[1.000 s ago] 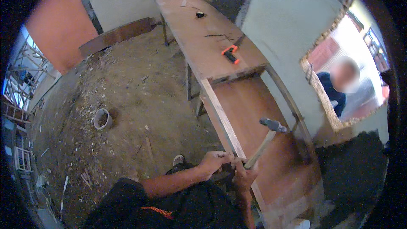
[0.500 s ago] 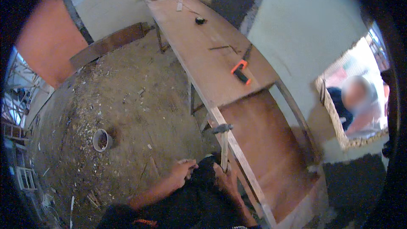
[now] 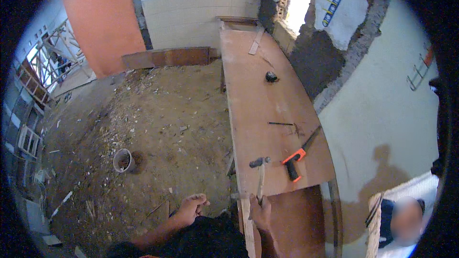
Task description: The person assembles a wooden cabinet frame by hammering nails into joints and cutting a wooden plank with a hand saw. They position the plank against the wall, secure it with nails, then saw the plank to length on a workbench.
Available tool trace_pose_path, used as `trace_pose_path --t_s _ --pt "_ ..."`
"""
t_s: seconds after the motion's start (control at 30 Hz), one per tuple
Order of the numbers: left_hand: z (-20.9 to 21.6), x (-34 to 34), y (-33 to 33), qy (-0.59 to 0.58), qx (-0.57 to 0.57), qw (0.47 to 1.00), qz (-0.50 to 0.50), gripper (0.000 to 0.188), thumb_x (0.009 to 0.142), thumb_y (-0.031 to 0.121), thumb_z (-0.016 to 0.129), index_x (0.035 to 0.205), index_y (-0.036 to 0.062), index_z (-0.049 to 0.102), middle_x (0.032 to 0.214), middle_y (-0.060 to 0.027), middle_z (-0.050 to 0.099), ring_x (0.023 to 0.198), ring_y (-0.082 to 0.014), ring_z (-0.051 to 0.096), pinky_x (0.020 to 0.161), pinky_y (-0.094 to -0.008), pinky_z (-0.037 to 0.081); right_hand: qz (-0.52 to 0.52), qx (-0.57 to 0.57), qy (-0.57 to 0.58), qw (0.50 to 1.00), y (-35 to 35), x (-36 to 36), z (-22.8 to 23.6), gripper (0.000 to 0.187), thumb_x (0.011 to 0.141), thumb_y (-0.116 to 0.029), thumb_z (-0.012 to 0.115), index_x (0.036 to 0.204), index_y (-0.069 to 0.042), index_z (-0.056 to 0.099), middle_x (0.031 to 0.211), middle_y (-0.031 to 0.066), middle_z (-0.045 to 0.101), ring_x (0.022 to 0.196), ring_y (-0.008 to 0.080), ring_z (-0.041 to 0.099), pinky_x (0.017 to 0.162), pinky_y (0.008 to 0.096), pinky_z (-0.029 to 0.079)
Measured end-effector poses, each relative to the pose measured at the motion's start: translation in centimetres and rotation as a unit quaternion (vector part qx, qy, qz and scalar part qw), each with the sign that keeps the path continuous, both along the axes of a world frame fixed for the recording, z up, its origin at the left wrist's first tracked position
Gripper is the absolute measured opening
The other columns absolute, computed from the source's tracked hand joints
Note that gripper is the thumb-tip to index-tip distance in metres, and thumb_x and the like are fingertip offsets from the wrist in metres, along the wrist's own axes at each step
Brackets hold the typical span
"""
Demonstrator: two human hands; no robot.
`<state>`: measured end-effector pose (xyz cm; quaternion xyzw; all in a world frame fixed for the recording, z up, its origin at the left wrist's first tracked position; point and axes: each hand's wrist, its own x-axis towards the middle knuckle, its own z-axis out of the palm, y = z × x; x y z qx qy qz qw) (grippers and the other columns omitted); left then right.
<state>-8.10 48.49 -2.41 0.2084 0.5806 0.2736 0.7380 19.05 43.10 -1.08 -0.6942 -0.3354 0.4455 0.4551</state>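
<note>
A hammer [image 3: 261,181] with a dark metal head and a pale wooden handle is in my right hand [image 3: 260,214], whose fingers wrap round the lower handle. Its head points up and away, over the near part of a long plywood-topped bench [image 3: 253,110]. My left hand [image 3: 194,206] hangs left of the bench edge, fingers curled in; whatever they may hold is hidden. Right of the hammer head lies a handsaw [image 3: 295,158] with an orange and black handle. Beyond the saw lies a thin dark stick [image 3: 280,123], and farther off a small black rounded object [image 3: 271,76].
A whitish bucket [image 3: 123,161] stands on the rubble-strewn dirt floor [image 3: 162,129] to the left. A flat strip [image 3: 255,44] lies at the bench's far end. Below the near edge shows a brown recessed panel [image 3: 299,215]. Another person [image 3: 388,224] is at the wall opening, lower right.
My view has swung to the right and up, so the bench stands more upright in it. The hammer, still in my right hand, now appears over the bench's plywood top near the saw.
</note>
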Motion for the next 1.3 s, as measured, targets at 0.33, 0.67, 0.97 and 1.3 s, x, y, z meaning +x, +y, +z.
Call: trace_pose_path --t_s 0.33,0.67,0.97,1.3 --pt "-2.9 -1.3 10.9 0.059 0.046 0.997 0.019 0.015 0.091 0.026 0.075 0.094 0.0121 0.071 0.089 -0.0020 0.071 0.063 -0.0118 0.055 0.056 -0.0295 0.044 0.081 -0.020 0.096 0.992 17.1 -3.7 0.2 0.031 0.097 -0.034 0.071 0.093 -0.008 0.055 0.068 -0.0008 0.054 0.051 0.0110 0.053 0.042 0.0307 0.043" --pt "-5.3 -8.6 36.6 0.001 -0.031 0.999 0.009 0.018 0.091 0.030 0.072 0.089 0.0118 0.070 0.077 0.0002 0.067 0.054 -0.0102 0.047 0.048 -0.0307 0.036 0.080 -0.152 -0.002 0.985 38.4 -8.7 0.6 0.038 0.095 -0.038 0.072 0.112 -0.005 0.062 0.077 0.0052 0.062 0.068 0.0176 0.061 0.059 0.0356 0.051" --pt "-8.1 -14.0 60.5 0.086 0.082 0.991 -0.053 0.028 0.093 0.040 0.066 0.086 0.0137 0.071 0.074 0.0021 0.063 0.054 -0.0101 0.046 0.046 -0.0301 0.032 0.018 -0.161 0.004 0.987 52.9 -10.6 -0.9 0.037 0.089 -0.043 0.078 0.090 -0.008 0.065 0.071 0.0022 0.060 0.064 0.0194 0.057 0.062 0.0378 0.051" --pt "-9.5 -12.4 84.1 0.063 0.074 0.995 0.025 0.019 0.094 0.028 0.068 0.088 0.0091 0.069 0.066 0.0016 0.053 0.053 -0.0111 0.045 0.046 -0.0304 0.033 0.103 -0.025 -0.055 0.993 82.7 -10.9 -6.0 0.035 0.093 -0.036 0.074 0.095 -0.003 0.062 0.077 0.0033 0.061 0.072 0.0166 0.058 0.066 0.0356 0.049"
